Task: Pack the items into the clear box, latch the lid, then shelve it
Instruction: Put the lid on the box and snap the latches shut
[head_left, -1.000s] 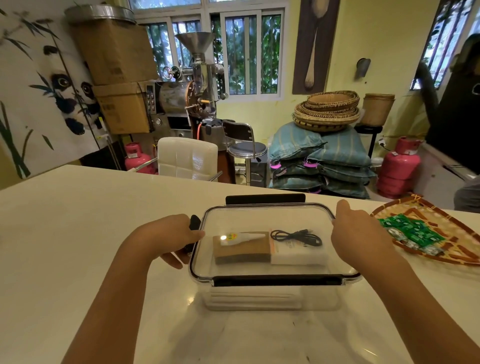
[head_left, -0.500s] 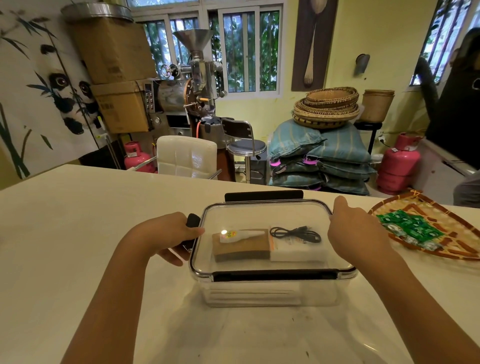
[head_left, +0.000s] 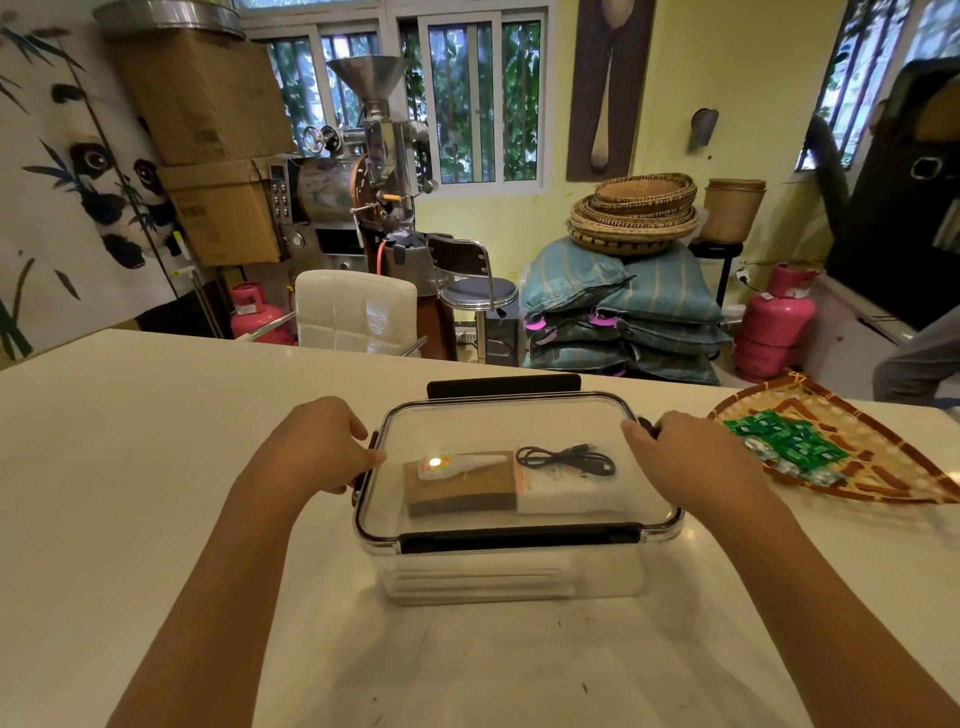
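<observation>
Moved onto both side latches since earlier, left hand (head_left: 317, 447) and right hand (head_left: 691, 457), each grip curled on a latch of the clear box (head_left: 514, 519) mid-tabletop (head_left: 130, 467); best pressed down evenly together, far latch next.

The left hand (head_left: 317, 441) and right hand (head_left: 691, 457) are hiding the clear box's (head_left: 514, 566) side latches, fingers curling out of sight.

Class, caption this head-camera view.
Both hands, left hand and right hand, press side latches on a lidded clear plastic box.
</observation>
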